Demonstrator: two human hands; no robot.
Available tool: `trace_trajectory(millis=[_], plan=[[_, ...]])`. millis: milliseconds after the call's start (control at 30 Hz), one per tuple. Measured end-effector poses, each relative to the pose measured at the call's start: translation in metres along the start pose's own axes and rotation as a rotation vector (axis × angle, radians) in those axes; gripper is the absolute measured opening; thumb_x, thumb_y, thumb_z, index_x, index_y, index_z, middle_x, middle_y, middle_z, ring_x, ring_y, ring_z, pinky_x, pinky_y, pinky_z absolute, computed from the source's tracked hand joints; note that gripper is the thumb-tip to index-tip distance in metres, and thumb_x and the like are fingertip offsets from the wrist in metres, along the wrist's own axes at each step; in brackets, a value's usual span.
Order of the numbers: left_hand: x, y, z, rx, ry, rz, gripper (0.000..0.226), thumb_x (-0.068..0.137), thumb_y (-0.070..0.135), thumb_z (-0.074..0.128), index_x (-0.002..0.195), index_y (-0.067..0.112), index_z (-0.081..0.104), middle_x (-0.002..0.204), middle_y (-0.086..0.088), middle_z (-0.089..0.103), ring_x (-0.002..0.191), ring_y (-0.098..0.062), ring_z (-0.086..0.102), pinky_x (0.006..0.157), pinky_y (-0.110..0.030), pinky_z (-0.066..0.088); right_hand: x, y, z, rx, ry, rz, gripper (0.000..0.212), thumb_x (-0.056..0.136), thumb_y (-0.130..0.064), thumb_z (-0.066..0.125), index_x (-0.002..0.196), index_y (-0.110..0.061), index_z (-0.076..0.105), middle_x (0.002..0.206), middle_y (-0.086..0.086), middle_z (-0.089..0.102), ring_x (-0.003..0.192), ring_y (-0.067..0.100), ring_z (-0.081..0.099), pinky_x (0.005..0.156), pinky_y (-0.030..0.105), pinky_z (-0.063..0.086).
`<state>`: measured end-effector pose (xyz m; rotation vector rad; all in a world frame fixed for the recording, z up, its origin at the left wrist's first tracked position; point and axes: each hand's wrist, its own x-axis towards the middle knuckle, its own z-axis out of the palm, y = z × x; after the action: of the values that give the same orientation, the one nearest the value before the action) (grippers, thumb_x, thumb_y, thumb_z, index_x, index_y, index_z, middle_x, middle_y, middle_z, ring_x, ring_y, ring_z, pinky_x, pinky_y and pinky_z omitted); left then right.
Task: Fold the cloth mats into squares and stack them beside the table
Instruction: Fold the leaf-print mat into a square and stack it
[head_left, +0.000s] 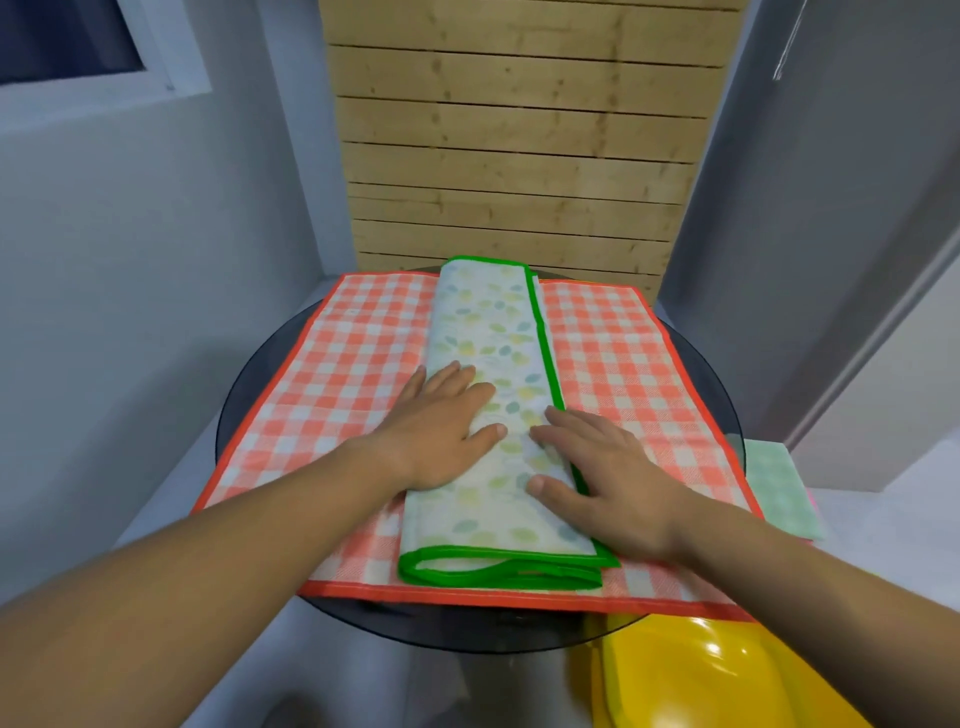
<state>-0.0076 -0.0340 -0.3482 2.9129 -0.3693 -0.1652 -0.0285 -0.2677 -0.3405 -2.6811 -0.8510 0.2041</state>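
A white leaf-print mat with green trim (493, 332) lies folded into a long strip down the middle of the table. Under it an orange-and-white checked mat (623, 374) is spread flat over the round dark glass table (244, 395). My left hand (441, 431) rests flat on the strip's left side, fingers straight. My right hand (597, 467) presses flat on its right edge over the green trim. The strip's near end shows several layers of green trim.
A light green folded cloth (779, 488) lies to the right, beyond the table's edge, with a pink edge beneath it. A yellow plastic seat (706, 675) stands at the near right. A slatted wooden panel (514, 156) rises behind the table between grey walls.
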Motion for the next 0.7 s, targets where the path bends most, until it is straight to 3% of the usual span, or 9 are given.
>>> trace_trajectory(millis=[133, 300, 567, 700], plan=[[-0.028, 0.0, -0.012, 0.011, -0.019, 0.071, 0.063, 0.104, 0.057, 0.032, 0.159, 0.03, 0.019, 0.169, 0.001, 0.003, 0.155, -0.014, -0.007, 0.122, -0.033, -0.005, -0.013, -0.004, -0.002, 0.011, -0.029, -0.016, 0.068, 0.094, -0.067, 0.028, 0.154, -0.036, 0.021, 0.164, -0.012, 0.008, 0.148, 0.006, -0.001, 0.119, 0.03, 0.002], [-0.066, 0.006, -0.006, 0.066, -0.116, 0.142, 0.069, 0.102, 0.064, 0.024, 0.161, 0.033, 0.008, 0.169, 0.004, -0.01, 0.152, -0.009, -0.019, 0.121, -0.028, -0.013, -0.027, -0.015, 0.007, -0.121, -0.081, -0.03, 0.068, 0.095, -0.068, 0.021, 0.155, -0.038, 0.01, 0.164, -0.012, -0.004, 0.149, 0.01, -0.012, 0.115, 0.029, -0.007], [-0.085, 0.003, 0.008, 0.106, -0.183, 0.123, 0.08, 0.096, 0.074, 0.019, 0.16, 0.036, -0.009, 0.165, 0.01, -0.026, 0.148, -0.005, -0.029, 0.124, -0.034, -0.012, -0.035, -0.03, 0.017, -0.154, -0.116, -0.021, 0.083, 0.085, -0.082, 0.019, 0.155, -0.04, 0.002, 0.164, -0.006, -0.011, 0.15, 0.018, -0.017, 0.119, 0.038, -0.007], [-0.088, -0.003, 0.006, 0.145, -0.238, 0.153, 0.078, 0.097, 0.073, 0.015, 0.157, 0.036, -0.018, 0.161, 0.01, -0.033, 0.145, -0.003, -0.036, 0.122, -0.031, -0.017, -0.036, -0.029, 0.022, -0.204, -0.145, -0.041, 0.082, 0.081, -0.087, 0.017, 0.151, -0.051, -0.007, 0.162, -0.008, -0.021, 0.147, 0.018, -0.025, 0.115, 0.036, -0.016]])
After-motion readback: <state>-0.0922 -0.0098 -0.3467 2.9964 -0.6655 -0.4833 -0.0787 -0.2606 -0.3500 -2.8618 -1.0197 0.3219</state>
